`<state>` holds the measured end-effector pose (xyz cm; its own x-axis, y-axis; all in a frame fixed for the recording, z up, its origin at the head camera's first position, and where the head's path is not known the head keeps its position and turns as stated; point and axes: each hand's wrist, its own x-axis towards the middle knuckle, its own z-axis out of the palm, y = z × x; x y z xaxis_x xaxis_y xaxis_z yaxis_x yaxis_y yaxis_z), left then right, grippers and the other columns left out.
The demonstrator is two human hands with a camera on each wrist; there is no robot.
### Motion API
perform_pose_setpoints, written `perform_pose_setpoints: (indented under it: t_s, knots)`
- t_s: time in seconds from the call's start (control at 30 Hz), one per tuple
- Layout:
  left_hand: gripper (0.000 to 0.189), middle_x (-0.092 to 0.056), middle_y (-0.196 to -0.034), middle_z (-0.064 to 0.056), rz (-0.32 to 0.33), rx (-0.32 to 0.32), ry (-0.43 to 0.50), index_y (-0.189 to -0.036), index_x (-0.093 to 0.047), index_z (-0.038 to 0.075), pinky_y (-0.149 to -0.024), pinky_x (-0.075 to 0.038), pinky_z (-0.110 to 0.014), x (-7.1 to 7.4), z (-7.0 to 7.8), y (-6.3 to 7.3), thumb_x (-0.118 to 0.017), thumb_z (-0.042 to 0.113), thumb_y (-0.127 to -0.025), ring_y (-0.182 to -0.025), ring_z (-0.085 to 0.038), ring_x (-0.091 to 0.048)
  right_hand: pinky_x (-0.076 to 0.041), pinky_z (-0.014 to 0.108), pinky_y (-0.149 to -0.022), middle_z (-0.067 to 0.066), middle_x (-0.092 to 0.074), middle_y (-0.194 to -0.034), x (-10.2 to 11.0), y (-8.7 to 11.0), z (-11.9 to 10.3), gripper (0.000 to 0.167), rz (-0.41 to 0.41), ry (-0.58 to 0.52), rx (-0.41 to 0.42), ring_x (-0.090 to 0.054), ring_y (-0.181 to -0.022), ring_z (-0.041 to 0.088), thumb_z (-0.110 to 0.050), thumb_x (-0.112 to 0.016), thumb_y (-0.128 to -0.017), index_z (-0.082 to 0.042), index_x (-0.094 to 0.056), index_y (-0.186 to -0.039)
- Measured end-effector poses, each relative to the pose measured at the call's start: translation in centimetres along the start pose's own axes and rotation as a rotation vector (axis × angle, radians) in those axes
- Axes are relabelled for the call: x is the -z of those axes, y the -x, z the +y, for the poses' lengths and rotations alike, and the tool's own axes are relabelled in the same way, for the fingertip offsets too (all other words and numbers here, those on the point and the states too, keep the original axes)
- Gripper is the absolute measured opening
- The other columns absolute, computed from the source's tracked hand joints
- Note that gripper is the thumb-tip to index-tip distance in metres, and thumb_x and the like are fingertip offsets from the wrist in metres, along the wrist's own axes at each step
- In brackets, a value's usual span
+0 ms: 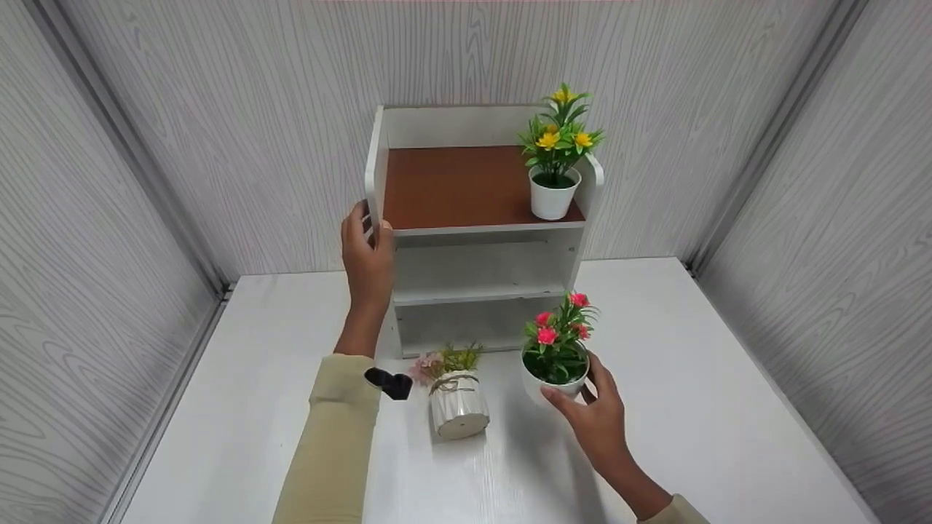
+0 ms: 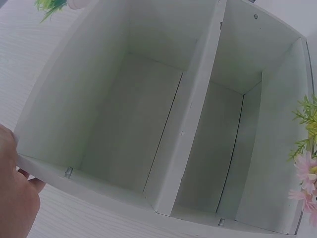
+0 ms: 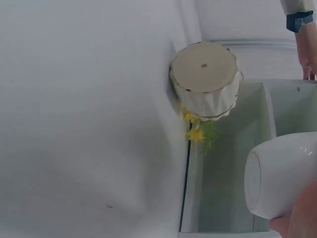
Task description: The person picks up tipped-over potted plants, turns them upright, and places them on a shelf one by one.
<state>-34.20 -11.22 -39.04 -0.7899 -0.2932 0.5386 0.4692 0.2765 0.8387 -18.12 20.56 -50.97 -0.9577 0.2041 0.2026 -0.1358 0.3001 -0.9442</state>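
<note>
My left hand [image 1: 370, 266] grips the left side panel of a small white shelf unit [image 1: 489, 297] with a brown top. In the left wrist view its fingers wrap the panel's edge beside the bare compartments. Above the tabletop, in front of the unit's right side, my right hand [image 1: 603, 426] holds a white flowerpot [image 1: 537, 384] with pinkish-red flowers, thumb and fingers on opposite sides. The right wrist view has this pot tilted, its base showing. Between the arms, a ribbed white pot [image 1: 459, 406] with pink flowers and twine lies on its side, base toward me.
A white pot with yellow flowers [image 1: 553, 196] stands at the right end of the unit's brown top. Wood-grain panels [image 1: 291, 131] enclose the white table [image 1: 655, 320] at the back and both sides. A black device [image 1: 389, 383] is on the left cuff.
</note>
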Motion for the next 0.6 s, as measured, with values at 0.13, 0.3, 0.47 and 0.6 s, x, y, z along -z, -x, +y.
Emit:
perform_pose_setpoints:
  t_s: [0.13, 0.3, 0.47, 0.6]
  knots:
    - [0.052, -0.044, -0.146, -0.007, 0.002, 0.0, -0.003, -0.153, -0.036, 0.012, -0.113, -0.044, -0.034, 0.0, 0.0, 0.0, -0.047, 0.032, -0.107, -0.139, -0.019, -0.046, -0.042, 0.044, -0.112, 0.007, -0.042, -0.15, -0.2, -0.2, -2.3, 0.095, -0.009, -0.021, 0.061, -0.043, -0.141, 0.024, -0.037, -0.087, -0.078, -0.011, -0.036, -0.154]
    - [0.051, -0.044, -0.146, -0.007, 0.005, -0.001, -0.005, -0.153, -0.036, 0.013, -0.113, -0.043, -0.035, 0.0, 0.0, 0.0, -0.047, 0.031, -0.107, -0.139, -0.02, -0.045, -0.045, 0.04, -0.109, 0.005, -0.044, -0.149, -0.5, -1.1, -4.9, 0.092, -0.019, -0.041, 0.157, -0.045, -0.139, 0.024, -0.034, -0.087, -0.079, -0.012, -0.038, -0.153]
    - [0.052, -0.044, -0.146, -0.008, 0.003, 0.006, 0.005, -0.154, -0.036, 0.013, -0.113, -0.044, -0.035, 0.0, 0.0, 0.0, -0.048, 0.031, -0.106, -0.139, -0.02, -0.046, -0.046, 0.04, -0.108, 0.004, -0.045, -0.148, -1.0, -2.1, -7.2, 0.094, -0.025, -0.029, 0.198, -0.047, -0.138, 0.023, -0.036, -0.087, -0.078, -0.012, -0.038, -0.154]
    - [0.052, -0.045, -0.145, -0.009, 0.005, -0.009, 0.0, -0.154, -0.036, 0.011, -0.112, -0.044, -0.036, 0.0, 0.0, 0.0, -0.048, 0.031, -0.106, -0.138, -0.021, -0.046, -0.046, 0.039, -0.108, 0.005, -0.045, -0.147, -1.5, -2.9, -9.0, 0.093, -0.035, -0.017, 0.222, -0.047, -0.138, 0.022, -0.037, -0.087, -0.079, -0.01, -0.037, -0.154]
